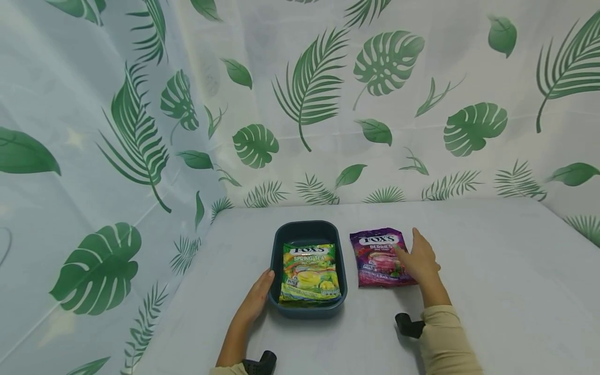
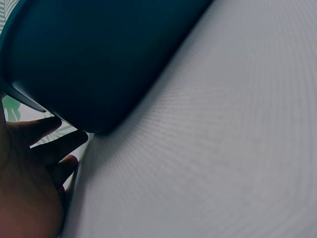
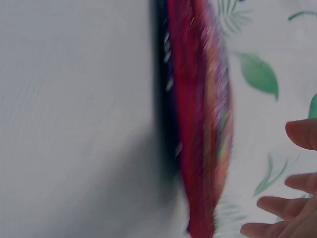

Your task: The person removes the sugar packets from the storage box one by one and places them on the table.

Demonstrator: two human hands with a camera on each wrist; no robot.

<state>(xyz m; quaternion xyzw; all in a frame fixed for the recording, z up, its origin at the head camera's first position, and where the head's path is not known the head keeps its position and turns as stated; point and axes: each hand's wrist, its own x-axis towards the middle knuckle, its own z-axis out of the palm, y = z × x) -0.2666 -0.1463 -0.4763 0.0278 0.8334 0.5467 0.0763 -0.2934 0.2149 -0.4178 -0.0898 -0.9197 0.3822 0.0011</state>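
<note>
A dark teal tub [image 1: 308,312] stands on the white table with a green and yellow Fox's Spring Tea candy bag [image 1: 309,273] lying inside it. My left hand [image 1: 257,297] rests against the tub's left side, fingers extended along its wall; the left wrist view shows the same fingers [image 2: 59,146] at the tub's lower corner. To the right of the tub lies a purple and red Fox's Berries candy bag [image 1: 380,258], seen edge-on and blurred in the right wrist view. At that bag's right edge is my right hand [image 1: 423,259], fingers spread, its thumb over the bag.
A white cloth [image 1: 506,291] covers the tabletop. Leaf-printed curtains [image 1: 328,104] hang behind and on the left. Dark wrist devices [image 1: 410,326] sit on both forearms, beside light sleeves.
</note>
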